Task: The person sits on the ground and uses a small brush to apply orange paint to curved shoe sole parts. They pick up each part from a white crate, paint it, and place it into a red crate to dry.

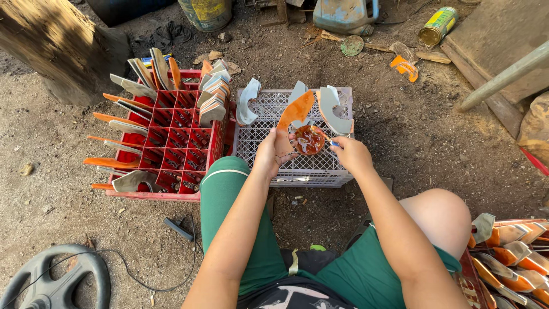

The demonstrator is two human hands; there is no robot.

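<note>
Hard to tell exactly what the right hand has got: its fingers are curled shut around something thin with a bit of blue showing at the fingertips, maybe a brush handle, but the tip is lost inside the small container of orange-red paint right next to it, so no clear look at the tool itself. The left hand has a closed grip on the lower end of a curved blade-shaped piece, pinched between thumb and fingers, and that hand covers the piece's bottom end completely. The piece sticks up and away from the grip, coated orange on the face that shows, with a hooked, sickle-like outline. The paint container sits just beside the left grip, between the two hands, and whether the left fingers also prop it up can't be made out. All of this hovers over a white plastic crate, which has a few bare grey pieces of the same shape standing along its far edge. Out past the left grip is a red divided crate stuffed with more pieces, some orange, some grey. More orange ones are cut off at the frame's corner by the person's right knee.
</note>
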